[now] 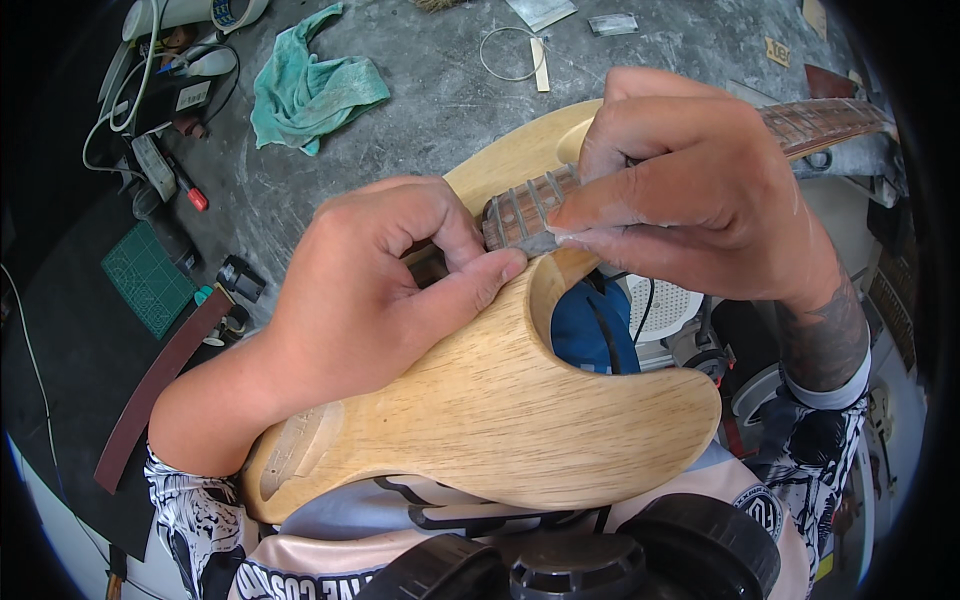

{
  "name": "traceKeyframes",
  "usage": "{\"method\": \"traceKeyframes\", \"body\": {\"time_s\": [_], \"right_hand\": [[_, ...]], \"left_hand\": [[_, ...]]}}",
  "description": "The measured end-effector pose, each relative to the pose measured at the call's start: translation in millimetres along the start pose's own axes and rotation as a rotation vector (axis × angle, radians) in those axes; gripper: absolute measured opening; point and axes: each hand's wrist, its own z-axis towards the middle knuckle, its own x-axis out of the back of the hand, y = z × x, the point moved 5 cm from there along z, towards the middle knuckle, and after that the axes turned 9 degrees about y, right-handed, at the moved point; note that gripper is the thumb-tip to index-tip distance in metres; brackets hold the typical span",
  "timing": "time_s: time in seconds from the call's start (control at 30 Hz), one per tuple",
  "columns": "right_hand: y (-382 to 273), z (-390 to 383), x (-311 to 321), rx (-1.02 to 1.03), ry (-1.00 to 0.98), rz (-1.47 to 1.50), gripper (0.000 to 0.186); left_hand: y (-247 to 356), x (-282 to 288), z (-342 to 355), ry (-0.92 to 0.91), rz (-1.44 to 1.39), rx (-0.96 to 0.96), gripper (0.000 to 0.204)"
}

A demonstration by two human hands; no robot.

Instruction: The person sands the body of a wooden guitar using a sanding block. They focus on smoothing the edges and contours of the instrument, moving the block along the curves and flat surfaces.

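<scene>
A pale wooden guitar body (610, 430) lies across the person's front, with a fretted neck (812, 122) reaching to the upper right. At the fretboard's end (510, 205) my left hand (370, 290) is closed, thumb and forefinger at a small grey piece (535, 243) along the fretboard's lower edge. My right hand (680, 200) is also closed, its fingertips pinching that grey piece from the right. Whitish dust is on my right fingers. The middle of the fretboard is hidden behind my right hand.
The grey worktop (430, 80) holds a teal cloth (310, 85), a wire ring, small strips and, at left, cables and tools. A green cutting mat (145, 275) and a long dark-red strip (150, 400) lie left. Below the guitar's cutaway are a blue object (585, 330) and a perforated white item.
</scene>
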Motion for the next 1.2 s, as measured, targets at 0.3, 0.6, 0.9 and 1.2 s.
{"method": "traceKeyframes", "body": {"time_s": [0.3,0.6,0.9,1.2], "right_hand": [[0.6,0.8,-1.2,-0.021,-0.02,0.005,0.017],[3.6,1.9,-1.4,-0.069,-0.018,0.075,0.016],[4.1,1.5,0.4,-0.037,-0.006,0.058,0.018],[2.7,0.8,1.0,-0.016,-0.024,0.027,0.019]], "left_hand": [[1.7,1.4,1.6,-0.025,0.05,0.023,0.015],[-1.2,1.9,1.9,-0.033,-0.11,0.14,0.015],[-0.2,2.3,1.9,-0.011,-0.073,0.083,0.014],[-1.9,1.3,-0.3,-0.02,0.001,-0.003,0.012]]}}
